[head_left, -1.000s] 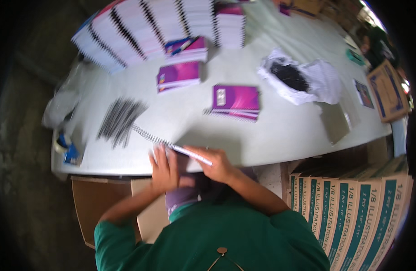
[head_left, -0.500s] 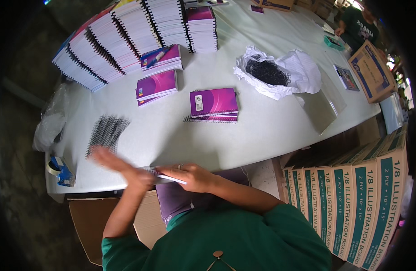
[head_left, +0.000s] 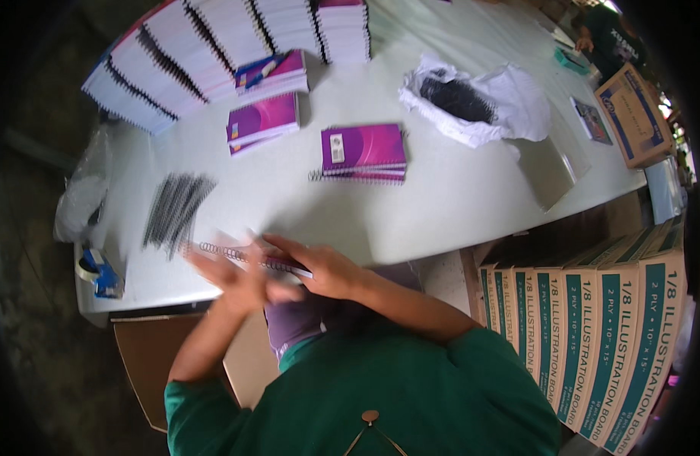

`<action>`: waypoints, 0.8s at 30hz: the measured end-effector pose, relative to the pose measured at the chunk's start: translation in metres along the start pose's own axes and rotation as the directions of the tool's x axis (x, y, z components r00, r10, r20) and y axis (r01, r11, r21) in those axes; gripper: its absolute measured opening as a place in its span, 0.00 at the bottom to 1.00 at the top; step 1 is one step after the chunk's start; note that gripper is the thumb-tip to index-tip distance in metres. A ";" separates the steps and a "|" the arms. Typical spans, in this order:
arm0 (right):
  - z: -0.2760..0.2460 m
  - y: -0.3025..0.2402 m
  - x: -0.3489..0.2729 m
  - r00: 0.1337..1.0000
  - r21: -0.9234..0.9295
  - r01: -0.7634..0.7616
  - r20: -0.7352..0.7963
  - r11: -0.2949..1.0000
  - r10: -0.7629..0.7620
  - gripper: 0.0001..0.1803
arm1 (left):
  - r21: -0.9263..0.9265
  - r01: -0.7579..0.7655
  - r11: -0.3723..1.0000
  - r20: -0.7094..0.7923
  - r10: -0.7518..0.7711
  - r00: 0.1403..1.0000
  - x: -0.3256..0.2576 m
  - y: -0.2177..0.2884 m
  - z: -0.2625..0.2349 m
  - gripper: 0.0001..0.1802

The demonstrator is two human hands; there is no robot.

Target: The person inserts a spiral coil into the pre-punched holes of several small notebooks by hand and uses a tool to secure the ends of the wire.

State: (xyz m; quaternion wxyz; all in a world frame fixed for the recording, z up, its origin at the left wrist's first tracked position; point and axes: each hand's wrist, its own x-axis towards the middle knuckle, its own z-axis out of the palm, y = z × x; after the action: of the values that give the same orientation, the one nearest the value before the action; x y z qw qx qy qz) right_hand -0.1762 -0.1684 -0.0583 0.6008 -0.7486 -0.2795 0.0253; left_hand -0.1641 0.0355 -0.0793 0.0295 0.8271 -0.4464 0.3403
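Observation:
My right hand grips a thin notebook by its far end, above the near edge of the table. A dark spiral binding coil runs along the notebook's edge, and its loose end sticks out to the left. My left hand is at the coil, blurred by motion, its fingers stretched out and apart. Left of it lies a bunch of black spiral coils. Ahead of my hands rests a small stack of purple spiral notebooks.
Two more purple notebook stacks lie farther back, one with blue pens on top. Tall bound stacks line the back left. Black coils sit in white paper. A tape dispenser is at left; cartons stand right.
My left hand has swept along the coil, and more of the coil's loose end now shows on the left. The right hand still holds the notebook. The view has tilted slightly down.

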 end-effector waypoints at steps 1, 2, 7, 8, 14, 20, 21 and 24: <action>-0.001 0.004 -0.001 0.999 -0.011 0.042 -0.026 0.999 -0.042 0.38 | 0.066 0.021 0.998 -0.014 -0.020 1.000 -0.001 -0.011 0.007 0.58; 0.003 0.008 -0.001 0.996 -0.014 0.086 -0.033 0.996 -0.086 0.38 | -0.004 0.111 0.994 -0.026 -0.111 0.994 0.023 -0.002 0.005 0.59; -0.007 0.008 0.005 0.987 0.244 0.020 -0.156 0.970 0.019 0.39 | -0.414 0.132 0.901 0.060 -0.118 0.991 0.028 0.045 -0.004 0.47; -0.006 0.009 0.002 0.983 0.183 0.050 -0.183 0.982 -0.016 0.39 | -0.313 0.187 0.931 0.090 -0.167 0.982 0.050 0.035 -0.016 0.40; -0.011 0.006 0.011 0.983 0.202 -0.032 -0.170 0.979 0.067 0.39 | -0.343 0.305 0.889 0.382 -0.164 0.910 0.099 0.005 -0.047 0.23; -0.004 0.019 0.014 0.975 0.331 0.087 -0.220 0.940 -0.013 0.38 | -0.341 0.360 0.868 0.334 -0.246 0.910 0.127 0.010 -0.055 0.13; -0.004 0.017 0.014 0.973 0.341 0.089 -0.229 0.936 -0.009 0.37 | -0.334 0.341 0.879 0.355 -0.218 0.909 0.128 0.006 -0.056 0.13; -0.009 0.010 0.012 0.976 0.232 -0.059 -0.191 0.971 0.105 0.36 | -0.339 0.319 0.885 0.396 -0.174 0.902 0.127 0.005 -0.056 0.12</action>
State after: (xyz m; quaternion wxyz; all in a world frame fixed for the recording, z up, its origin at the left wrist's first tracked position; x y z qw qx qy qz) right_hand -0.1590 -0.1722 -0.0613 0.7054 -0.6852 -0.1813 0.0055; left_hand -0.1510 -0.0383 0.0374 0.1590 0.9020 -0.3930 0.0815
